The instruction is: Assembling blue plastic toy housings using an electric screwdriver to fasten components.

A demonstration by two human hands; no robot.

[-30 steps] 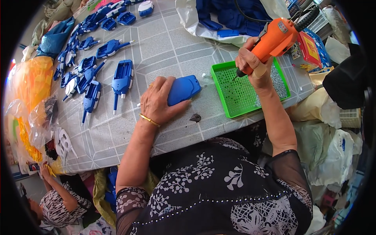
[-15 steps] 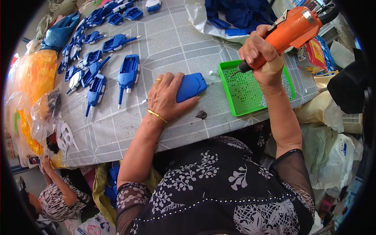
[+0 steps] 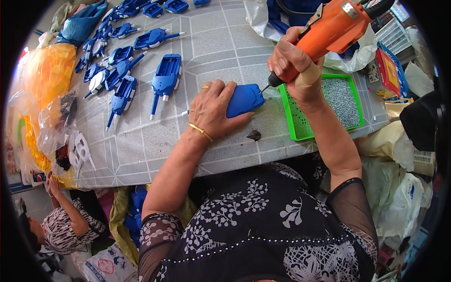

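My left hand (image 3: 211,110) lies over a blue plastic housing (image 3: 244,100), pressing it to the table with fingers on its far side and thumb along the near side. A white tip of the housing shows past the hand's left edge; the part under my palm is hidden. My right hand (image 3: 300,70) is wrapped round an orange electric screwdriver (image 3: 336,26), which is tilted. Its thin bit comes down at the right end of the housing; whether it touches a screw is too small to tell.
A green tray (image 3: 290,115) of small metal screws (image 3: 340,103) stands under my right forearm. Several blue toy-like parts (image 3: 167,77) lie at the left and far left. A dark small piece (image 3: 254,135) sits near the front edge. Another person (image 3: 70,221) is at the lower left.
My right hand has brought the screwdriver left and down from above the green tray to the right end of the housing. My left hand still holds the housing.
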